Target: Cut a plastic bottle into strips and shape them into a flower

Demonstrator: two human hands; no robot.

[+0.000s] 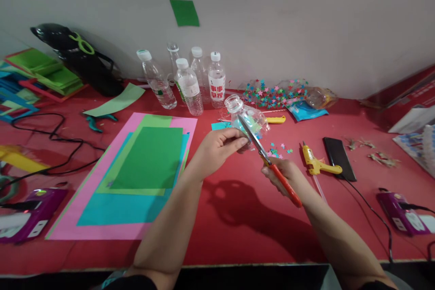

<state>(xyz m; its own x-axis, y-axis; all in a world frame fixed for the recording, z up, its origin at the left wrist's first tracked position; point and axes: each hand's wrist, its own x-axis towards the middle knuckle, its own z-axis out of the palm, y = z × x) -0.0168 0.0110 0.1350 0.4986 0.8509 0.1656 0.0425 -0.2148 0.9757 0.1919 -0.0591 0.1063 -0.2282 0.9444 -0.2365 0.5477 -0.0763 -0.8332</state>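
Note:
Above the red table, my left hand [226,147] pinches the lower edge of a clear plastic bottle top [249,115], whose open neck points up and left. In my right hand [283,174] is a pair of scissors [260,147] with red handles, its fingers closed around the grips. The metal blades lie across the near side of the bottle top, close to my left fingertips. I cannot tell whether the blades are cutting into the plastic. Behind and below are small coloured stars [280,150] and a yellow-handled tool [276,120].
Several plastic bottles [190,90] stand against the wall. Stacked coloured paper [146,158] lies at left, near a black flask [84,63]. On the right are a yellow glue gun [314,161], a black phone [340,157] and a purple power box [399,213] with cables.

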